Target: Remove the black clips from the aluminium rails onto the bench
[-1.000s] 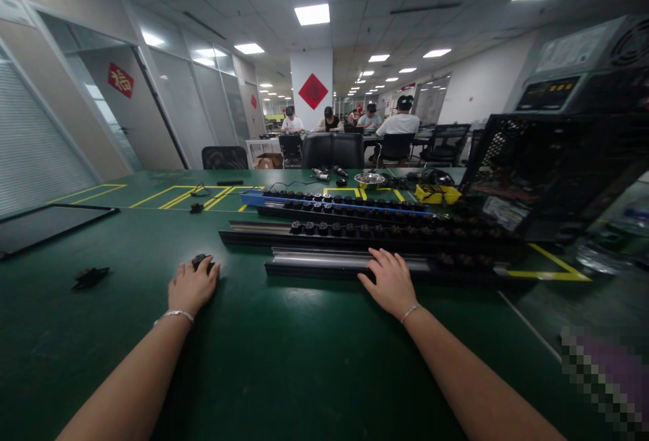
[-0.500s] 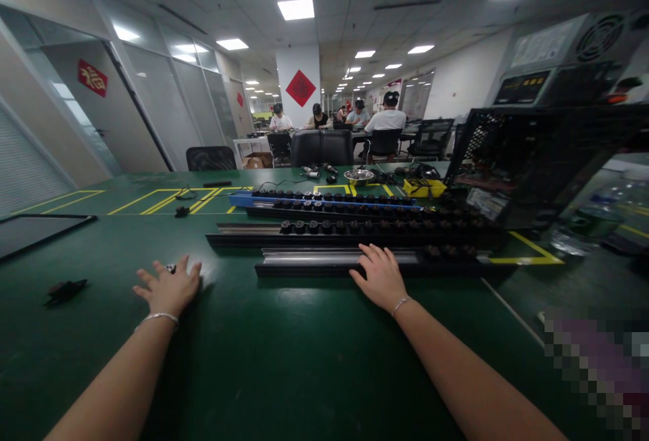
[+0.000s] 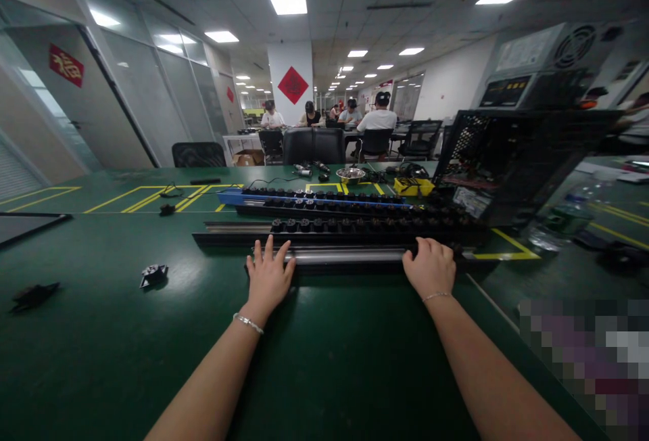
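Several long black rails fitted with rows of black knobs lie across the green table [image 3: 314,360]. My left hand [image 3: 268,276] rests with fingers spread on the left end of the nearest rail [image 3: 349,258], which has a shiny metal strip. My right hand [image 3: 430,266] sits on the same rail further right, fingers curled over its far edge near some knobs. A small black and white part [image 3: 153,274] lies on the table to the left of my left hand, apart from it.
A second knob rail [image 3: 355,227] and a blue-edged rail [image 3: 304,198] lie behind. A black mesh computer case [image 3: 512,164] stands at right, a plastic bottle [image 3: 562,219] beside it. Another black part [image 3: 31,294] lies far left. A yellow tray [image 3: 414,187] and metal bowl [image 3: 351,174] sit behind. People sit at a far table.
My left hand let go of the small part and moved right onto the nearest rail's left end. My right hand slid right along the rail and curled its fingers.
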`<act>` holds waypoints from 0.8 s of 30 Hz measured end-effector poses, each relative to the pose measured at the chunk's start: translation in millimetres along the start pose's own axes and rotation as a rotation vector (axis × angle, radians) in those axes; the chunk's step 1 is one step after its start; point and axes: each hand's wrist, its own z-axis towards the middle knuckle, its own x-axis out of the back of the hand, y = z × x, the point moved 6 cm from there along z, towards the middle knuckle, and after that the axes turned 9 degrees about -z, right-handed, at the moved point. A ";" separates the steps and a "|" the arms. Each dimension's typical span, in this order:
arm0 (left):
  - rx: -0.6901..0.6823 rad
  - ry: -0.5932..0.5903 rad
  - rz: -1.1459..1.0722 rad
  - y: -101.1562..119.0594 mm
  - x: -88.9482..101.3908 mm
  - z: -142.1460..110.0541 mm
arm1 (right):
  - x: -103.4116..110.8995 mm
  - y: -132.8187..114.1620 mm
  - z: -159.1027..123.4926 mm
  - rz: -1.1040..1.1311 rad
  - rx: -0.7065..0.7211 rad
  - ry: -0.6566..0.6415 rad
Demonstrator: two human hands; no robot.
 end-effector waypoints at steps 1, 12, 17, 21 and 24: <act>-0.001 0.000 0.017 -1.5 -1.3 -1.6 | -1.7 -0.6 -0.3 -0.006 0.004 -0.011; 0.075 -0.077 0.038 -10.1 -0.5 -5.2 | -4.0 -13.5 1.4 -0.008 0.023 -0.141; 0.067 -0.071 0.046 -10.4 -0.1 -4.2 | -4.1 -27.5 -1.6 0.051 0.088 -0.126; 0.068 -0.066 0.046 -11.4 -1.4 -3.9 | -4.0 -35.0 -4.4 0.149 0.158 -0.091; 0.075 -0.068 0.037 -11.3 -2.1 -4.1 | -3.0 -35.0 -5.8 0.237 0.197 -0.052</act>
